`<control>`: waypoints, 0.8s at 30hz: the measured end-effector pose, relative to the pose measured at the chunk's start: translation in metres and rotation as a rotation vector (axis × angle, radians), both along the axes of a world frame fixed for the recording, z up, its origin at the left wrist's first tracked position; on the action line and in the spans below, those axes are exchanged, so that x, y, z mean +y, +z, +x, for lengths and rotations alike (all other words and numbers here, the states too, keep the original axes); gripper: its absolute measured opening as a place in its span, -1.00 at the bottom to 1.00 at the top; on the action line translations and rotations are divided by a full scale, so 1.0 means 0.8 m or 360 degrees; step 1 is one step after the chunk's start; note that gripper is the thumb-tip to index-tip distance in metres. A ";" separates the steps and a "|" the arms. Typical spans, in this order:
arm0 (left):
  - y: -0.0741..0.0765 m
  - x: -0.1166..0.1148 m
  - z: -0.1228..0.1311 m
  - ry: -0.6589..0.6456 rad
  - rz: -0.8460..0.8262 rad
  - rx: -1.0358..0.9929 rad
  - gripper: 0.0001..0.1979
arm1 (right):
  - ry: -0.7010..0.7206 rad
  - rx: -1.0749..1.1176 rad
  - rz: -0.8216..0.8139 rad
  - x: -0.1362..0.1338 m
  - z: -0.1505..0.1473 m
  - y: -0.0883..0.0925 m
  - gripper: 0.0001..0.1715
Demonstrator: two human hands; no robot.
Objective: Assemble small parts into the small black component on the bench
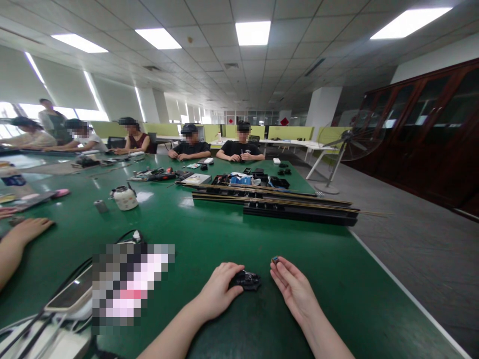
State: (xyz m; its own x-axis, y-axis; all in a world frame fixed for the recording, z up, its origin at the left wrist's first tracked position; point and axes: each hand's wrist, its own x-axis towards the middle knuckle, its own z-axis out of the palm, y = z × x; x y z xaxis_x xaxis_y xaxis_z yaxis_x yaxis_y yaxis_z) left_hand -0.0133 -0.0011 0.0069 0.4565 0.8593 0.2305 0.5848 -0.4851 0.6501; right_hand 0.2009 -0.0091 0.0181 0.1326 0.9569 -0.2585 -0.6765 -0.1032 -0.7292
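The green tabletop (179,227) carries a black part (250,281) near centre, a white box (71,345) near left, a jar (125,199) and grey cylinder (100,206) farther left, black rails (299,216) far right

This is an office — an open-plan one, by its panelled ceiling (284,65) with flush square lights (253,33), pale window blinds (116,102), low green partitions (290,132) and white desks (288,142). Tall dark-wood cabinets (411,122) with glass doors line one wall. The large green tabletop (318,249) gives it a workshop side — several people (241,149) sit around it among scattered tools (162,174).
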 end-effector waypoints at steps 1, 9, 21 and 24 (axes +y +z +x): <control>0.000 0.000 0.000 0.0002 -0.0004 0.0005 -0.56 | -0.0002 -0.0009 0.0004 0.000 0.000 0.000 -0.59; 0.003 0.000 -0.001 -0.0011 -0.0013 0.0004 -0.57 | 0.0002 -0.0046 0.0017 0.000 0.001 -0.002 -0.60; 0.004 0.001 -0.001 -0.0003 -0.0004 0.0020 -0.58 | -0.0044 -0.0188 0.0000 -0.001 -0.003 0.005 -0.58; 0.003 0.000 -0.002 -0.0009 0.0001 0.0030 -0.58 | -0.0091 -0.0535 0.0113 -0.002 -0.010 0.007 -0.60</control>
State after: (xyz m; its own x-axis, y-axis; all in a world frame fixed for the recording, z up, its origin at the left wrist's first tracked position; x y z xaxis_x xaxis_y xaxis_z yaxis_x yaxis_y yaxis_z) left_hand -0.0145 -0.0008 0.0093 0.4655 0.8566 0.2224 0.5945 -0.4888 0.6384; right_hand 0.1931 -0.0111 0.0233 0.2531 0.9595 -0.1240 -0.4004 -0.0128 -0.9163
